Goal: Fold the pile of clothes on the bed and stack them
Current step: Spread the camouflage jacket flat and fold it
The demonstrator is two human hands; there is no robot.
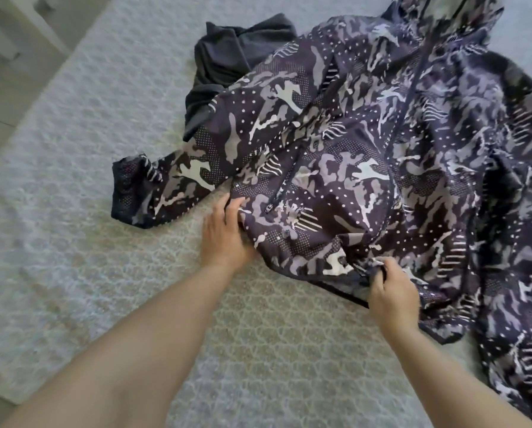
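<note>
A dark purple camouflage-print jacket [366,143] lies spread and rumpled across the bed's pale patterned cover [88,211], one sleeve stretched out to the left. Its zipper runs down the middle. My left hand [224,233] sits at the jacket's side edge below the sleeve, fingers reaching under the fabric. My right hand [391,291] pinches the bottom hem, fingers curled round the cloth. A dark grey garment [227,60] lies crumpled behind the jacket, partly covered by it.
The bed's left edge [20,128] runs diagonally at the upper left, with floor and white furniture [8,29] beyond it. Bare bedcover stretches in front of and to the left of the jacket.
</note>
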